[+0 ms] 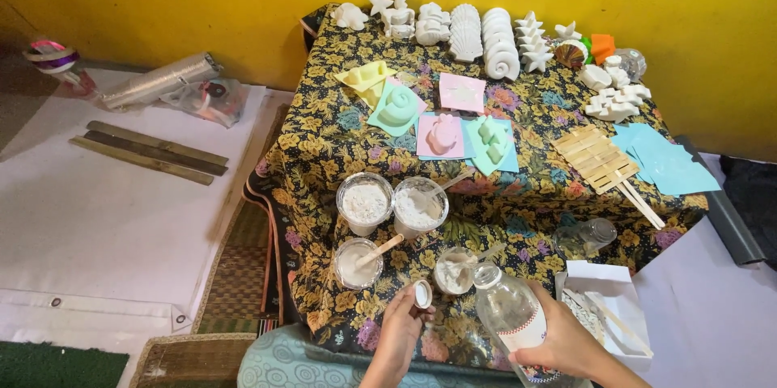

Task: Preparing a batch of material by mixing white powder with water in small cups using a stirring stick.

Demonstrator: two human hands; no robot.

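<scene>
Uncapped bottle held beside a cup of white mix

The right hand [566, 341] was clenched around a clear plastic bottle [510, 315], tilted with its open neck near a small cup [453, 272] on the floral-clothed table [324, 137]. The left hand [401, 331] pinched the white cap [422, 294] just beside that cup. Three more cups of white powder [364, 203] stood behind, and coloured moulds [441, 135] lay farther back

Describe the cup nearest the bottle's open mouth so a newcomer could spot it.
On the flower-patterned cloth, look at the near edge, just beyond the clear bottle in the right hand. That cup is the rightmost of four; only it stands beside the bottle's mouth.
</scene>
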